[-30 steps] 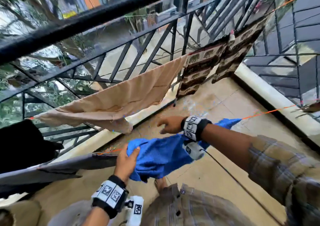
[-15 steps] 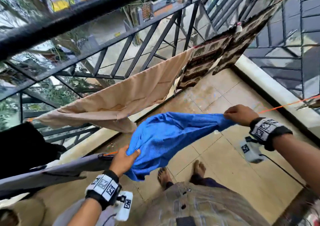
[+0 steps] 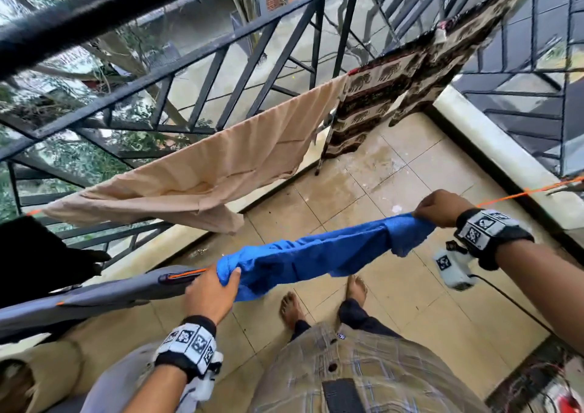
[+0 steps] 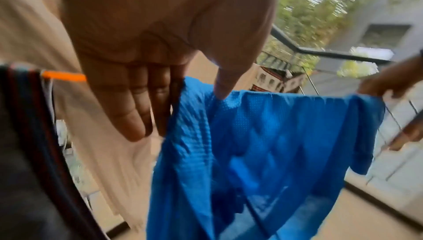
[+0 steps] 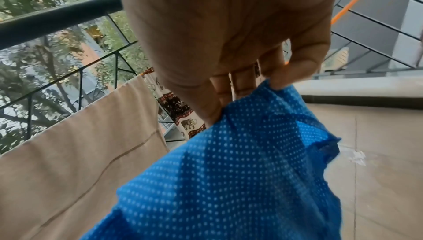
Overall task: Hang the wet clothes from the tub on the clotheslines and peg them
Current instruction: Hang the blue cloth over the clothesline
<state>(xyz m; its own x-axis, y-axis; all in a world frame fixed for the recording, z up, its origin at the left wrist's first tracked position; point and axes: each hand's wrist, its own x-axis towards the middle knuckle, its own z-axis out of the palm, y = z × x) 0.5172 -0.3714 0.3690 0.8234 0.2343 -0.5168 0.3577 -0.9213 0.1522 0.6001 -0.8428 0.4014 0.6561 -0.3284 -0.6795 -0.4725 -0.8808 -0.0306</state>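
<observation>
Cloth [image 3: 319,254] between both hands' fingers [image 3: 425,205]

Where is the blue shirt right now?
In the head view the blue shirt stretches along the orange clothesline, between the left hand and right hand, beside the grey garment.

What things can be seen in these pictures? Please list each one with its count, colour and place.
blue garment: one, blue, stretched along the near line between both hands
clothesline: two, orange, near and far
beige cloth: one, beige, on far line
patterned cloth: one, brown and cream, right of the beige cloth
grey garment: one, grey, near line, left
black garment: one, black, far left
railing: one, black, balcony edge
floor: beige tiles
left hand: grips the blue garment's left end
right hand: grips its right end
</observation>
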